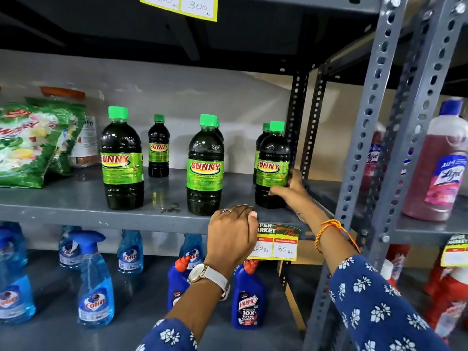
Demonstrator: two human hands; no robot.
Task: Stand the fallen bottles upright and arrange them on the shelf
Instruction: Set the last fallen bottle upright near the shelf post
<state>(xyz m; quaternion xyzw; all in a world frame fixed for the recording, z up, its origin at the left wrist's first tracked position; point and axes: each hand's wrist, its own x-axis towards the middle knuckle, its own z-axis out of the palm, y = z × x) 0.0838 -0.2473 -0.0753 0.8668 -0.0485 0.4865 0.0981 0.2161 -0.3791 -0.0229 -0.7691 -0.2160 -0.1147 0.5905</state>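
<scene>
Several dark green Sunny bottles with green caps stand upright on the grey middle shelf [76, 201]. One big bottle [121, 158] is at the left, a small one [158, 146] behind it, another big one [205, 165] in the middle with a bottle hidden behind it. At the right end stands a bottle [272, 165] with one more [263, 138] behind it. My right hand [291, 192] grips the lower right side of that right-end bottle. My left hand [231, 234] rests on the shelf's front edge, fingers curled over it, holding no bottle.
A green detergent bag [33, 143] leans at the shelf's left end. Grey slotted uprights [364, 138] bound the right side. Blue spray bottles [95, 282] and Harpic bottles [248, 297] fill the shelf below. A pink Lizol bottle [438, 168] stands on the neighbouring rack. A price tag [277, 243] hangs on the edge.
</scene>
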